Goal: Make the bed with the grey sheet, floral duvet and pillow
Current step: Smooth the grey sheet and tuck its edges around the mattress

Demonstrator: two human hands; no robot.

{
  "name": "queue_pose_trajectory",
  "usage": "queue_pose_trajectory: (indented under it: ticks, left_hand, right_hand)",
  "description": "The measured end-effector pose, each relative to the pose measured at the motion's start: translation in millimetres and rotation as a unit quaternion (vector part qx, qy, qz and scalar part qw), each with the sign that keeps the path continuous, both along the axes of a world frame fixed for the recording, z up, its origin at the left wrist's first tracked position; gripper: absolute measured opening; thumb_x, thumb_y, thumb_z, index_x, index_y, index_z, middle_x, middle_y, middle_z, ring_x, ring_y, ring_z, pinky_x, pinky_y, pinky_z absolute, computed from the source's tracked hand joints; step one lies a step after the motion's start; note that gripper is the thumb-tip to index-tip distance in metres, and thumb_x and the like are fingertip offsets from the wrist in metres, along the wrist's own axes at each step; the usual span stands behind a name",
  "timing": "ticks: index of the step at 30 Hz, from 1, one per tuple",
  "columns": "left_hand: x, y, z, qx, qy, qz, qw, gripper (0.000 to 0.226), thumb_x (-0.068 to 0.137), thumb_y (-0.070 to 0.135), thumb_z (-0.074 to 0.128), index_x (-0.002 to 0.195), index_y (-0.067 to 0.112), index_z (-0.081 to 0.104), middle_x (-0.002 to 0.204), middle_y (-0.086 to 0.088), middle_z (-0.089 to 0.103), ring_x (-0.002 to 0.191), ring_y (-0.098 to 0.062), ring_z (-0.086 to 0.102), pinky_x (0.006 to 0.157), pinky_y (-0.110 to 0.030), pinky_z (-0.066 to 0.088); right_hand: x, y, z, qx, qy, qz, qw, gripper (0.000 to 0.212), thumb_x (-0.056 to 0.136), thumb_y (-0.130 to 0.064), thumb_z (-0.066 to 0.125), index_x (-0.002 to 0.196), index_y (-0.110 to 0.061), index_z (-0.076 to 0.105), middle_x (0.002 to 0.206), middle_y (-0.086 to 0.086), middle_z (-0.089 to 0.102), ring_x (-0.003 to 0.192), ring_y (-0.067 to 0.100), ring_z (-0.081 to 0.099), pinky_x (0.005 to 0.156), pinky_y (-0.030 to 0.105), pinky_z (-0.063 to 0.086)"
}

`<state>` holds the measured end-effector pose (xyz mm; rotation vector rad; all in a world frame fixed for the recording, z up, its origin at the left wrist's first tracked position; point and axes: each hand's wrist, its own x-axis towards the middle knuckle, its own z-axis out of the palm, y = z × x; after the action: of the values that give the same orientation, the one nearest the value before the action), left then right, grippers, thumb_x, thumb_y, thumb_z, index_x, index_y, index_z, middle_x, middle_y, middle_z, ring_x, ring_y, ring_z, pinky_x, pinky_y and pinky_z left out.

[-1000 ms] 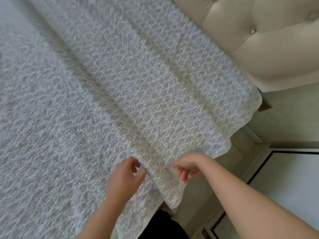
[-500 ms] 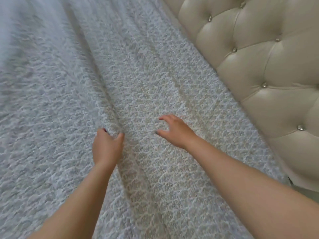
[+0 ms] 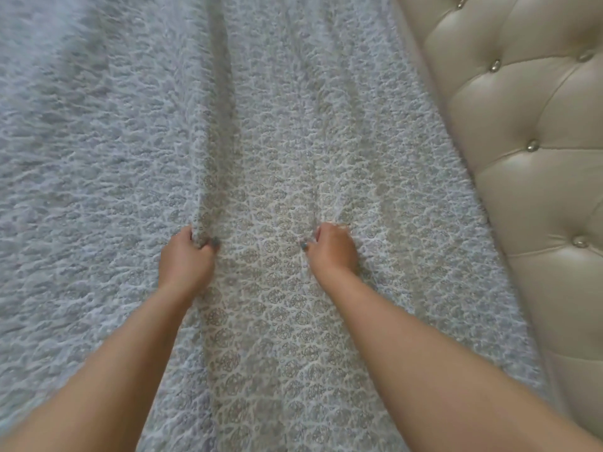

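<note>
Right hand (image 3: 331, 247) now clenched on floral duvet (image 3: 261, 151), left hand (image 3: 187, 261) pinching its raised fold, pale rosette print

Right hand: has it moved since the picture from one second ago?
Yes. The right hand was at the bed's side edge, past the end of the headboard. It now lies further in, alongside the headboard, gripping the duvet.

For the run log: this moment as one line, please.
left hand: grips raised fold of grey-white floral fabric duvet | right hand: grips same duvet | beige tufted leather headboard: beside duvet
</note>
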<state>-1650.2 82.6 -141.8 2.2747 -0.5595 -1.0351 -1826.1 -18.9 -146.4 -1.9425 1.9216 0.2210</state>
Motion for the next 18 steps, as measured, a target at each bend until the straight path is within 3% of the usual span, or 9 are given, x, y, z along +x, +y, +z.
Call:
queue_pose_trajectory:
  ticks: [5, 8, 11, 13, 14, 16, 18]
  left_hand:
    - [21, 23, 10, 0.035, -0.051, 0.048, 0.997, 0.043, 0.097, 0.030, 0.054, 0.136, 0.014, 0.047, 0.128, -0.017, 0.058, 0.106, -0.038, 0.056, 0.078, -0.040, 0.044]
    - [31, 35, 10, 0.055, -0.060, 0.041, 0.996, 0.037, 0.097, 0.029, 0.055, 0.129, 0.012, 0.050, 0.122, -0.018, 0.060, 0.101, -0.038, 0.056, 0.071, -0.039, 0.041]
    - [37, 42, 4, 0.085, -0.068, 0.042, 0.993, 0.031, 0.097, 0.029, 0.053, 0.124, 0.014, 0.051, 0.113, -0.019, 0.062, 0.090, -0.040, 0.058, 0.067, -0.043, 0.047]
    - [41, 48, -3, 0.097, -0.062, 0.036, 0.993, 0.017, 0.097, 0.028, 0.052, 0.109, 0.016, 0.055, 0.094, -0.016, 0.065, 0.075, -0.036, 0.059, 0.065, -0.048, 0.051]
    - [43, 48, -9, 0.102, -0.064, 0.037, 0.992, 0.014, 0.097, 0.029, 0.052, 0.104, 0.018, 0.056, 0.089, -0.015, 0.065, 0.071, -0.034, 0.059, 0.064, -0.049, 0.053]
    - [40, 46, -11, 0.125, -0.081, 0.054, 0.987, 0.012, 0.094, 0.024, 0.056, 0.102, 0.015, 0.056, 0.087, -0.015, 0.064, 0.071, -0.034, 0.059, 0.066, -0.050, 0.054]
    - [32, 38, -12, 0.139, -0.122, 0.090, 0.979, 0.031, 0.085, 0.009, 0.063, 0.112, 0.006, 0.047, 0.104, -0.023, 0.058, 0.092, -0.041, 0.056, 0.078, -0.055, 0.051]
  right_hand:
    - [24, 15, 15, 0.027, -0.067, 0.105, 0.992, 0.010, 0.094, -0.016, 0.056, 0.104, -0.014, 0.058, 0.087, -0.005, 0.054, 0.077, 0.014, 0.055, 0.063, 0.025, 0.044]
    - [21, 14, 14, 0.045, -0.066, 0.146, 0.986, 0.009, 0.095, -0.014, 0.052, 0.103, -0.017, 0.056, 0.090, -0.004, 0.057, 0.079, 0.016, 0.056, 0.066, 0.029, 0.048]
    - [14, 2, 14, 0.083, -0.055, 0.238, 0.966, 0.013, 0.097, -0.013, 0.047, 0.101, -0.017, 0.059, 0.093, -0.001, 0.062, 0.081, 0.019, 0.058, 0.070, 0.035, 0.051]
    - [11, -8, 16, 0.039, -0.095, 0.247, 0.964, 0.014, 0.098, -0.021, 0.048, 0.106, -0.019, 0.059, 0.101, -0.003, 0.061, 0.090, 0.016, 0.057, 0.079, 0.033, 0.049]
    - [8, -19, 15, -0.004, -0.114, 0.237, 0.965, 0.021, 0.099, -0.026, 0.047, 0.116, -0.020, 0.056, 0.114, -0.003, 0.059, 0.104, 0.015, 0.055, 0.091, 0.035, 0.047]
    - [1, -42, 9, -0.063, -0.103, 0.183, 0.976, 0.050, 0.098, -0.037, 0.044, 0.144, -0.023, 0.033, 0.151, 0.001, 0.033, 0.139, 0.021, 0.031, 0.116, 0.044, 0.027]
    - [-8, -70, 3, -0.036, -0.054, 0.108, 0.992, 0.068, 0.098, -0.046, 0.037, 0.153, -0.029, 0.002, 0.162, -0.001, -0.006, 0.149, 0.026, -0.003, 0.119, 0.048, 0.003]
